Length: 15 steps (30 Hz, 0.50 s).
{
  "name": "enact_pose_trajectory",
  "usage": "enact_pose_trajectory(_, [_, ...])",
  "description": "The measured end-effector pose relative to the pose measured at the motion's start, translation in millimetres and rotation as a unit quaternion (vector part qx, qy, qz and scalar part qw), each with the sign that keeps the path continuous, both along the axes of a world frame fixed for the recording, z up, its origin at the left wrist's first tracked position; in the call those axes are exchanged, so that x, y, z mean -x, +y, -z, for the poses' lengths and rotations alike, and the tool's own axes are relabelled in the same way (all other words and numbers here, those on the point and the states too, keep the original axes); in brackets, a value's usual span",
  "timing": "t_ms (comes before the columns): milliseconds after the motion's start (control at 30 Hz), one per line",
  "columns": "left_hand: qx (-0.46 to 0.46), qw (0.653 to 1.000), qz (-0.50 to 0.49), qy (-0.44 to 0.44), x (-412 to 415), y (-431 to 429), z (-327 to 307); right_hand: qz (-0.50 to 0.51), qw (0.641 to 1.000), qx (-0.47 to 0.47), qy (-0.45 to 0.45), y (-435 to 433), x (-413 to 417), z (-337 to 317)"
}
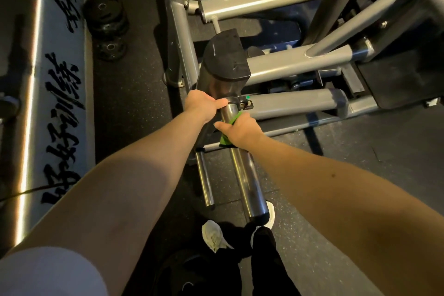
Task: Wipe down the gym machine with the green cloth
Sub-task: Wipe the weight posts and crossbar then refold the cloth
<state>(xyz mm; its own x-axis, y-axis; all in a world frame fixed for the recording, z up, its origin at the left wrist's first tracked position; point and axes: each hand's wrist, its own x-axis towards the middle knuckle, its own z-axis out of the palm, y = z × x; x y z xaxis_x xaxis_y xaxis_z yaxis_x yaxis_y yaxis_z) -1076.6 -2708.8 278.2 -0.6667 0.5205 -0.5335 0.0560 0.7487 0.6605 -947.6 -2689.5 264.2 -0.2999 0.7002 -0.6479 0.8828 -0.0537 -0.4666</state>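
right hand (240,131): clenched round the green cloth (225,141), which is wrapped on the chrome bar (242,175). Green shows above and below the fist.
left hand (204,106): grasps the same bar just above the right hand, at the collar. Thumb lies across the top, fingers hidden behind.
cloth position: upper part of the bar, just below the collar, mostly covered by the right hand.
chrome bar: slopes from the black-capped housing (225,55) down toward the camera, with its free end over the shoes (212,235).
thin bar (205,180): also chrome, runs parallel just left of the main one.
gym machine (288,65): grey tube frame spreading right and up from the housing. A green-tipped clamp (247,98) sits just beside the collar.
floor (360,163): dark speckled rubber matting.
wall panel (62,79): pale, on the left, with black brush lettering and a bright light streak along it.
weight plates (105,21): black stack on the floor near the panel, well apart from the hands.
person: white shoes, black trousers (264,259), white sleeve (48,271) at lower left.
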Motion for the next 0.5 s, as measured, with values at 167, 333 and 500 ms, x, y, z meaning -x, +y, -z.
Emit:
enact_pose_trajectory(167, [-0.054,0.998,-0.034,-0.013,-19.9,-15.7,10.8,-0.093,0.989,-0.094,0.060,-47.6,-54.1,3.1])
enact_pose_trajectory(333, [-0.068,0.993,-0.055,-0.074,-26.1,-26.2,12.1,-0.217,0.964,-0.141,0.067,-103.4,-125.1,-10.2])
enact_pose_trajectory(500, [-0.058,0.989,-0.045,-0.130,-28.4,-31.6,7.0,-0.255,0.937,-0.229,0.067,-85.0,-109.3,1.8])
